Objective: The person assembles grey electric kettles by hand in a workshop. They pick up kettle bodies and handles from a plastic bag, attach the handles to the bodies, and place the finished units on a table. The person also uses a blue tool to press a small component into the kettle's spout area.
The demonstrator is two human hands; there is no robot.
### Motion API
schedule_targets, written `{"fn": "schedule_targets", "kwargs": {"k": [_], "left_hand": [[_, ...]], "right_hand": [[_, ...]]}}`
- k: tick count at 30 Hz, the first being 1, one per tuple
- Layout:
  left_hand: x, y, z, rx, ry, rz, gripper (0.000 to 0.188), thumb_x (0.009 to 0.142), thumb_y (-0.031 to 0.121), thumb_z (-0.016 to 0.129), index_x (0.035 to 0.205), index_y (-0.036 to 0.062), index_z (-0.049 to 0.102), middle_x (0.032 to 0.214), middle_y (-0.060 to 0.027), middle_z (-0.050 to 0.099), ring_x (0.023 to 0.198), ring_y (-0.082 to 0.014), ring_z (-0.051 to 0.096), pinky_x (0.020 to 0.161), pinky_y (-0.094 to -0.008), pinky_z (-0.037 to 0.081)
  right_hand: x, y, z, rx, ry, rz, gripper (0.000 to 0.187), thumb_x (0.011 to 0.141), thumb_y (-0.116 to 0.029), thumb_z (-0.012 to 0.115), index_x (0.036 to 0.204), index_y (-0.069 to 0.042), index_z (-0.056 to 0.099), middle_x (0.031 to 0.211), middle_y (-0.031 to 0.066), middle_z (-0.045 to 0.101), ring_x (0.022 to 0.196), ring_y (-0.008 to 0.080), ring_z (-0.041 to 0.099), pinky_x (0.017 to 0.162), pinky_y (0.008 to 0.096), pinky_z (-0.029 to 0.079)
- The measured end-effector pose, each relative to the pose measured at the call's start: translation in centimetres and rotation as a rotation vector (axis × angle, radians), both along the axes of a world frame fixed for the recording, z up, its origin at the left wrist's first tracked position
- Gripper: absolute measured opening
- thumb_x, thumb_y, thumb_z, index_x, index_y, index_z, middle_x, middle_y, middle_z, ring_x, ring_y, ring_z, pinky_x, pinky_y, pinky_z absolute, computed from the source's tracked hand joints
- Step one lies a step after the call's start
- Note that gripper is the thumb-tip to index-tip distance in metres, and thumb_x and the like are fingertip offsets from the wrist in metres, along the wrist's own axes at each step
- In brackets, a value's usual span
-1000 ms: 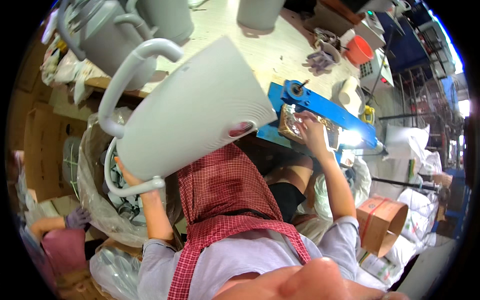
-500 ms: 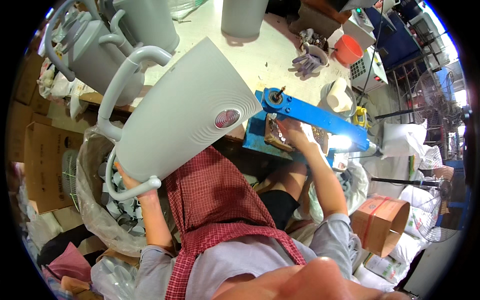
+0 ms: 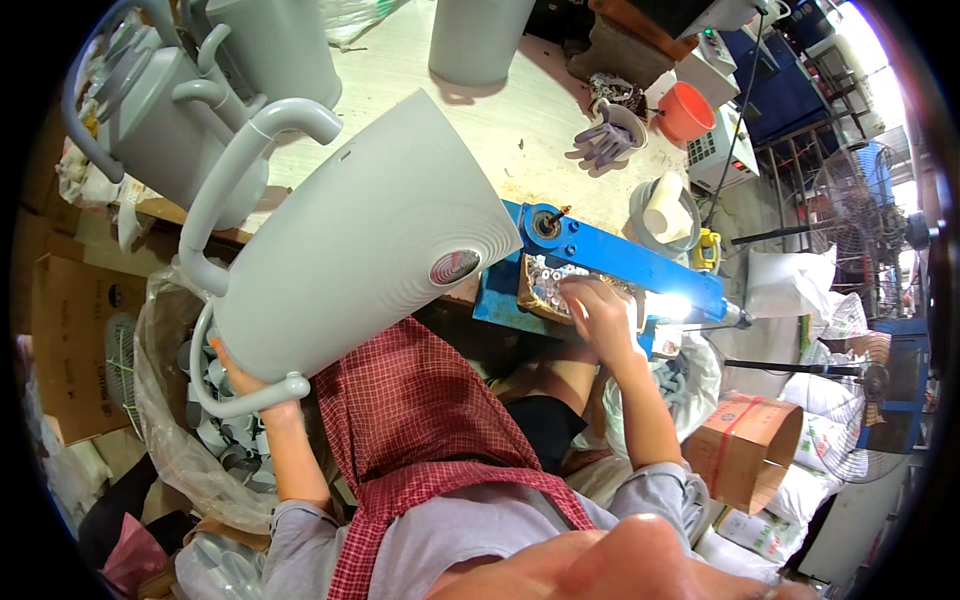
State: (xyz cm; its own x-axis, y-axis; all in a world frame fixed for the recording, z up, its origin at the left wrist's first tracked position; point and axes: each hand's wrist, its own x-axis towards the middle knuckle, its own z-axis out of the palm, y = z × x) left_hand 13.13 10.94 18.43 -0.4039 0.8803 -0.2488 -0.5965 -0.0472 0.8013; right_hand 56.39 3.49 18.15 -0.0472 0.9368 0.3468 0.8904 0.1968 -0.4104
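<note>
A grey plastic watering can (image 3: pixel 345 255) lies tilted across the front of me, its curved handle toward the left and a small oval badge near its right end. My left hand (image 3: pixel 240 378) is closed round its lower left end, partly hidden behind the lower handle. The can's right end touches or overlaps the blue machine arm (image 3: pixel 630 262); I cannot tell which. My right hand (image 3: pixel 603 318) is just over a small box of metal pieces (image 3: pixel 548 283) beneath that arm. Its fingers are curled together, and whatever they hold is too small to make out.
More grey watering cans (image 3: pixel 185 125) stand at the back left. On the table are a glove (image 3: pixel 606 140), a red-orange cup (image 3: pixel 686 110) and a grey bucket (image 3: pixel 665 225). A bag of grey plastic parts (image 3: pixel 160 400) is at left; a cardboard carton (image 3: pixel 745 445) stands right.
My right hand has drawn back from deep in the box toward its near edge, fingers now curled. The small metal pieces show more. The watering can stays in my left hand.
</note>
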Motion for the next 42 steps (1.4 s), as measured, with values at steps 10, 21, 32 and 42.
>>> {"fn": "schedule_targets", "kwargs": {"k": [10,21,32,42], "left_hand": [[-3.3,1.4,1.4,0.025,-0.031,-0.022,0.058,0.098,0.050,0.041,0.127,0.0016,0.052,0.121,-0.0124,0.060,0.106,-0.0245,0.060,0.090,-0.0395,0.050],[-1.6,2.9,0.6,0.080,0.112,-0.015,0.057,0.097,0.046,0.046,0.116,-0.0061,0.058,0.106,-0.0159,0.065,0.090,-0.0221,0.066,0.075,-0.0335,0.056],[6.0,7.1,0.0,0.263,0.282,-0.138,0.057,0.095,0.047,0.052,0.099,-0.0077,0.065,0.090,-0.0130,0.068,0.079,-0.0187,0.065,0.070,-0.0301,0.052],[7.2,7.7,-1.6,0.175,0.324,-0.146,0.052,0.096,0.045,0.052,0.092,-0.0054,0.066,0.081,-0.0084,0.067,0.070,-0.0152,0.063,0.065,-0.0295,0.051]], "right_hand": [[-3.0,7.6,11.0,0.694,-0.154,0.075,0.020,0.070,0.004,0.072,0.088,-0.003,0.068,0.092,0.0084,0.070,0.071,0.0214,0.067,0.060,0.0286,0.052],[-2.7,7.3,10.5,0.616,-0.104,0.119,0.024,0.070,0.001,0.072,0.093,-0.001,0.069,0.097,0.0119,0.069,0.079,0.0259,0.067,0.069,0.0314,0.053],[-1.7,0.8,7.8,0.153,0.885,-0.139,0.020,0.084,-0.002,0.065,0.102,0.007,0.062,0.092,0.0086,0.060,0.085,0.0166,0.060,0.080,0.0272,0.048],[-0.6,1.3,7.0,0.041,0.955,-0.188,0.019,0.080,-0.001,0.070,0.096,0.005,0.064,0.087,0.0066,0.062,0.079,0.0136,0.059,0.075,0.0254,0.048]]}}
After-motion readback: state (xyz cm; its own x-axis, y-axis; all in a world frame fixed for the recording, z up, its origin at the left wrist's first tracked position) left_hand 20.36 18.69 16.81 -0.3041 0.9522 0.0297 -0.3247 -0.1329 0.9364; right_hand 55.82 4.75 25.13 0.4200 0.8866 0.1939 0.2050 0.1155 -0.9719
